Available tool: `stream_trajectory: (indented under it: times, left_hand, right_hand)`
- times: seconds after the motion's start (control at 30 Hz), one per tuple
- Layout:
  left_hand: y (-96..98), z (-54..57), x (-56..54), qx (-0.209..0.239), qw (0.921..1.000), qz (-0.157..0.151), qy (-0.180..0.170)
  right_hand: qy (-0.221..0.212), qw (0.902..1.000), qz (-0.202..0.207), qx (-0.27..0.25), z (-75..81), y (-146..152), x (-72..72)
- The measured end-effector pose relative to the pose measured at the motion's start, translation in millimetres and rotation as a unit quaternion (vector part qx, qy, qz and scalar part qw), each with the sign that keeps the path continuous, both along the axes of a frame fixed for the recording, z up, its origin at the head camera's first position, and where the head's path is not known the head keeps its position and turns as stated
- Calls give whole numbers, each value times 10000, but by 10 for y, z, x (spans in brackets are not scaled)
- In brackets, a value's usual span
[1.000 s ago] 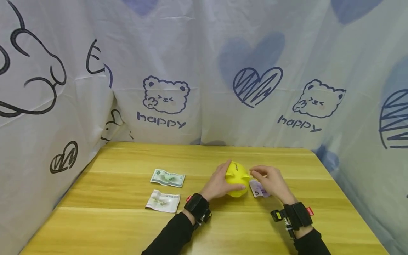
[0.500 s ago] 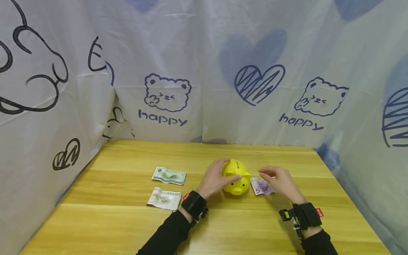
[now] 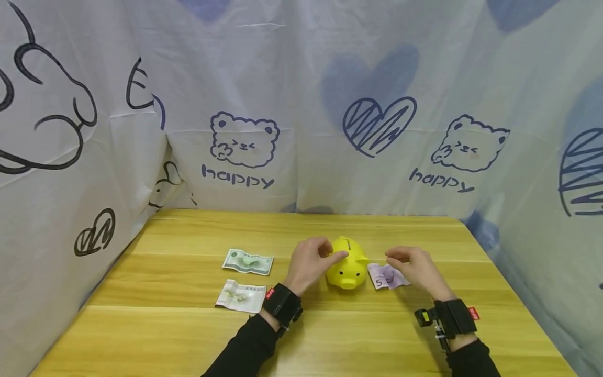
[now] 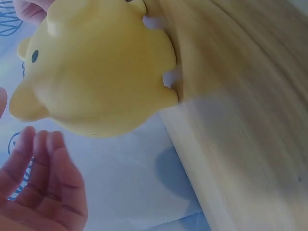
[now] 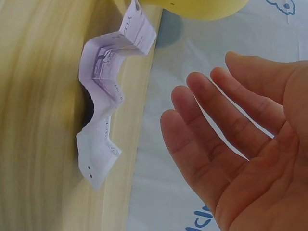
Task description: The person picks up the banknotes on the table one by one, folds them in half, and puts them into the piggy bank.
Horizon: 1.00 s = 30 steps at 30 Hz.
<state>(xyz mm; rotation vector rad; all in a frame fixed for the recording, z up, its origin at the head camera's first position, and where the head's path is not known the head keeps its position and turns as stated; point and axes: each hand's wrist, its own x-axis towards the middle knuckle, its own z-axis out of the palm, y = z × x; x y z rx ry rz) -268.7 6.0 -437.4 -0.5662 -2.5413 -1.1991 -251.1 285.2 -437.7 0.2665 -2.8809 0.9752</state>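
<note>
A yellow piggy bank (image 3: 347, 272) stands on the table, snout toward me, with a coin slot on its back. At its left side is my left hand (image 3: 307, 264), its thumb overlapping the bank in the head view. In the left wrist view those fingers (image 4: 41, 175) are loosely bent, a little apart from the piggy bank (image 4: 106, 77). To the right, a creased purple banknote (image 3: 382, 276) marked 5 lies on the table. Over its right end hovers my right hand (image 3: 419, 269), holding nothing; the right wrist view shows relaxed fingers beside the wavy banknote (image 5: 103, 86).
On the left of the wooden table (image 3: 179, 335) lie a green banknote (image 3: 248, 262) and, nearer me, a pale banknote (image 3: 241, 297), both creased. A white curtain (image 3: 311, 157) with printed hearts and bears surrounds the table's back and sides.
My left hand has loosened from around the piggy bank and drawn back left, uncovering its face. My right hand has moved right, away from the bank, showing more of the purple banknote.
</note>
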Motion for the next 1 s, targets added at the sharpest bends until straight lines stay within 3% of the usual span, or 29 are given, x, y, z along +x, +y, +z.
stream_trajectory:
  times: [0.27, 0.57, 1.0]
  left_hand:
    - [6, 31, 20, 81, 9988, -110, 466]
    - [64, 45, 88, -79, 9984, -113, 553]
    - [197, 53, 198, -389, 9924, -420, 1086]
  right_hand:
    - [-110, 9999, 54, 71, -22, -10, -16]
    - [-216, 9996, 157, 124, -67, 3, -25]
    - [-393, 9984, -53, 403, -122, 98, -51]
